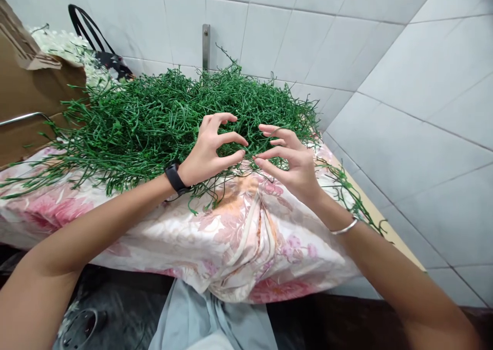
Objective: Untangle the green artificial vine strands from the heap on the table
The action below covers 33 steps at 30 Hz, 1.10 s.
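Observation:
A wide heap of thin green artificial stems (154, 119) lies on a cloth with pink flowers (215, 232). My left hand (211, 147), with a black band at the wrist, hovers at the heap's front edge. Its fingers are spread and curved, and a small gap shows between thumb and forefinger. Facing it is my right hand (295, 165), wearing a silver bangle. There the thumb and forefinger tips come together in a pinch, while the other fingers are bent apart. Anything between those tips is too small to make out against the green stems behind.
Left of the heap stands an open cardboard box (46, 98), with white artificial flowers (65, 44) and a bag with black handles (111, 62) behind. Loose stems (356, 201) lie on the right edge. Tiled walls (265, 37) close off the back and right.

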Each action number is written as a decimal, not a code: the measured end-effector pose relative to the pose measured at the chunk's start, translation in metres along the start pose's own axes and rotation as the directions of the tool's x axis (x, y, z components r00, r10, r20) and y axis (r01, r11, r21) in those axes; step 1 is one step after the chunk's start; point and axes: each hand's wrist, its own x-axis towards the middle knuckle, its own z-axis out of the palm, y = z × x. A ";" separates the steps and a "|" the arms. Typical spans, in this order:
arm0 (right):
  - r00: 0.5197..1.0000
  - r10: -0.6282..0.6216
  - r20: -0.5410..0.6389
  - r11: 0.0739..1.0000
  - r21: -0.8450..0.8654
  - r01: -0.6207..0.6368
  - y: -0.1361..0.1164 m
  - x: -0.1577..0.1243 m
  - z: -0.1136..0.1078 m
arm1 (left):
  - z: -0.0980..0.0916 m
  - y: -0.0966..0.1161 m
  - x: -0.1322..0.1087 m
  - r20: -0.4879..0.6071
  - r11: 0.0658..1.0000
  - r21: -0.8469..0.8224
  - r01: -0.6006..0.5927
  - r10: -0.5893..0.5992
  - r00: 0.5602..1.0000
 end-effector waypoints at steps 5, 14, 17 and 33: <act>0.984 -0.090 -0.153 0.964 -0.262 0.048 0.001 -0.004 0.002 | 0.000 0.000 -0.001 0.023 0.994 -0.048 -0.098 0.100 0.995; 0.981 -0.184 -0.069 0.885 -0.446 0.134 -0.006 -0.005 0.006 | 0.001 0.003 0.000 0.234 0.953 -0.296 0.065 0.007 0.972; 0.974 -0.227 0.021 0.867 -0.451 0.212 -0.003 -0.003 0.006 | 0.003 0.001 0.000 0.315 0.917 -0.375 0.138 -0.014 0.949; 0.990 -0.063 0.127 0.992 -0.102 0.077 0.010 -0.008 0.009 | 0.012 -0.005 -0.004 0.346 0.905 -0.406 0.123 0.028 0.938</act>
